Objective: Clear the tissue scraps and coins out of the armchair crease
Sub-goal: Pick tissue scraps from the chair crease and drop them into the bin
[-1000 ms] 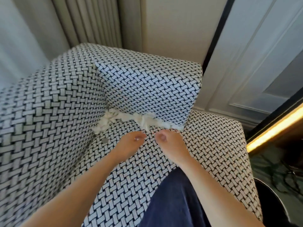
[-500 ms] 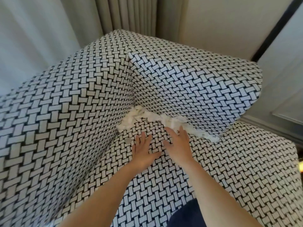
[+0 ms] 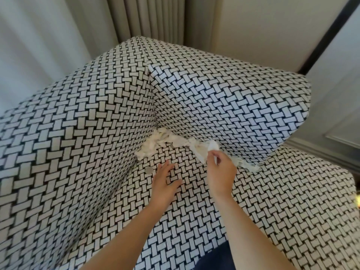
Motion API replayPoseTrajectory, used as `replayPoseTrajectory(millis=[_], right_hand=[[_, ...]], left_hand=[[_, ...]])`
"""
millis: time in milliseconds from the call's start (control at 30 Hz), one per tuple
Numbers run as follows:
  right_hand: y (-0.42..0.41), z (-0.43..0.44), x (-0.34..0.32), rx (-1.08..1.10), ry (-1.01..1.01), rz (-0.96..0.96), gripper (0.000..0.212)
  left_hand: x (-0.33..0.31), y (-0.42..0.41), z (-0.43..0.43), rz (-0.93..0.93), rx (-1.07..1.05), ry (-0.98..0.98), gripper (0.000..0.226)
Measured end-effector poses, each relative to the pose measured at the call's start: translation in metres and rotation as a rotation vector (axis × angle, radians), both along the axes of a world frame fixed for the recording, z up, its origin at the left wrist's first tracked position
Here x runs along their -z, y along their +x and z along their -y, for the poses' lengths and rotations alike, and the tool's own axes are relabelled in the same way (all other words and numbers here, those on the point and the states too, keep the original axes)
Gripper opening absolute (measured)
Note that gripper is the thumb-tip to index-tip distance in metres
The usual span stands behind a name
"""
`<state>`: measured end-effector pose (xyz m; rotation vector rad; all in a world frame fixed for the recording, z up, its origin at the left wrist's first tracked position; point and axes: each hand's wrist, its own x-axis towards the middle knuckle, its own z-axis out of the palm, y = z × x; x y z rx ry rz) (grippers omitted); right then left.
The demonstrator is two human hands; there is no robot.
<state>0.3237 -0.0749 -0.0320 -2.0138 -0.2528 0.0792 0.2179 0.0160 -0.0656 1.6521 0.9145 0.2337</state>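
My right hand (image 3: 221, 172) is lifted just off the seat (image 3: 272, 201) of the armchair (image 3: 87, 123). Its thumb and fingers are curled and pinch a tuft of the tissue (image 3: 181, 140), which stands up white above my knuckles, close in front of the chair's far wall. My left hand (image 3: 165, 184) lies flat on the seat nearer the left wall, holding nothing, with its fingers straight and pointing toward the inner corner. The crease (image 3: 134, 169) that runs round that corner is what holds everything. The tissue is packed thickest right in the corner, where the two walls meet. From there it spills a little way down the left wall's side and trails as a ragged strip along the foot of the far wall. It passes under my right hand and ends in frayed shreds near that wall's outer end. One coin (image 3: 149, 169) lies flat on the seat against the left wall's crease, below the corner heap and just beside my left fingertips. I cannot tell whether they touch it. A greyish edge shows among the shreds on the far side, too small to name. A pleated curtain (image 3: 146, 16) hangs behind the chair, and dark blue cloth (image 3: 214, 259) shows at the seat's near edge between my forearms.
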Motion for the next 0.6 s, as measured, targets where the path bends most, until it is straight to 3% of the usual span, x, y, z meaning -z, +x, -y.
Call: replayPoseTrajectory(millis=[67,200,300,433,600], right_hand=[[-0.001,0.0,-0.007,0.092,0.112,-0.004,0.013],[-0.014,-0.001,-0.022,0.332,0.388,-0.143,0.019],[-0.021,0.005,-0.028,0.525,0.591,-0.351,0.019],[-0.017,0.013,-0.031,0.639,0.75,-0.556,0.017],[-0.016,0.013,-0.029,0.613,0.748,-0.672,0.014]], left_hand=[[-0.003,0.004,0.001,-0.015,-0.039,0.009,0.047],[-0.012,0.024,0.008,-0.051,0.048,0.238,0.047],[-0.022,0.047,0.018,-0.001,0.192,0.157,0.047],[-0.039,0.076,0.03,-0.194,0.315,0.011,0.054],[-0.039,0.088,0.032,-0.376,0.352,0.042,0.063]])
